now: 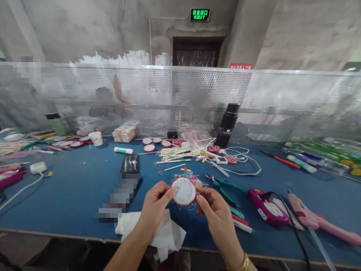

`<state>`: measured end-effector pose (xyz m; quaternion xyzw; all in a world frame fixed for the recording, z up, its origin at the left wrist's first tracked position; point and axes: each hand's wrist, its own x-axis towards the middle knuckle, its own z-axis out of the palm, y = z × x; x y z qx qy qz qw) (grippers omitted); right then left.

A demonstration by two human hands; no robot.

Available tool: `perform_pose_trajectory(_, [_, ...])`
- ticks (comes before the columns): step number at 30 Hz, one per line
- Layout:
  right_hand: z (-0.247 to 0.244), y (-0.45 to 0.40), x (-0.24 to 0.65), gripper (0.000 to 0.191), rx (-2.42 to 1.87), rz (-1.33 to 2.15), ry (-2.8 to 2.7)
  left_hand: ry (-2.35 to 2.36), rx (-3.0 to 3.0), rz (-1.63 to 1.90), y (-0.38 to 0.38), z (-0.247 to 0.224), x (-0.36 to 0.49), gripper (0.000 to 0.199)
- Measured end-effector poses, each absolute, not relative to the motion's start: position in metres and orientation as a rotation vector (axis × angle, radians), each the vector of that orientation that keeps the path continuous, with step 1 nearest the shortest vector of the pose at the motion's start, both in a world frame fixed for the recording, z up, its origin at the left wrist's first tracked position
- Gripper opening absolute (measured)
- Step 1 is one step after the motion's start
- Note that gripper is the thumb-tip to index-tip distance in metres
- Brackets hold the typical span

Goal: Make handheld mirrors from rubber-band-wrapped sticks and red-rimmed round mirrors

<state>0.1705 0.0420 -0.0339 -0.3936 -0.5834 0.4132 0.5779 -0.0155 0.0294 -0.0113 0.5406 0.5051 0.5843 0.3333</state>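
Note:
A round white disc with a red rim (184, 191) is held up over the front middle of the table. My left hand (159, 197) pinches its left edge between thumb and fingers. On the opposite edge, my right hand (213, 205) grips it the same way. A small green and red piece (185, 170) shows just above the disc's top; whether it is joined to the disc I cannot tell. Behind the disc lies a heap of small coloured rubber bands (198, 180), partly hidden. A crumpled white tissue (169, 235) lies under my left forearm.
Green-handled pliers (225, 188), a purple device (267, 209) and a pink glue gun (316, 218) lie at right. Wooden sticks (176, 153), more red-rimmed discs (149, 148) and a black bottle (227, 126) stand farther back, before a perforated metal screen (158, 98).

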Motion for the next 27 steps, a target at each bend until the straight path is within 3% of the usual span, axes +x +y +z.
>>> perform_pose_trajectory(4, [-0.0433, 0.0363, 0.1675, 0.026, -0.901, 0.371, -1.512, 1.332, 1.391, 1.520, 0.0295, -0.0096, -0.0153, 0.047])
perform_pose_trajectory(7, [-0.0421, 0.0340, 0.1660, 0.040, -0.820, 0.113, -1.610, 1.320, 1.437, 1.473, 0.0293, -0.0082, -0.0142, 0.046])
perform_pose_trajectory(11, [-0.0389, 0.0345, 0.1660, 0.059, -0.785, 0.088, -1.692, 1.307, 1.441, 1.484, 0.0277, -0.0079, -0.0118, 0.046])
perform_pose_trajectory(27, [-0.0409, 0.0322, 0.1695, 0.059, -0.914, 0.169, -1.685, 1.276, 1.402, 1.537, 0.0247, -0.0067, -0.0083, 0.051])
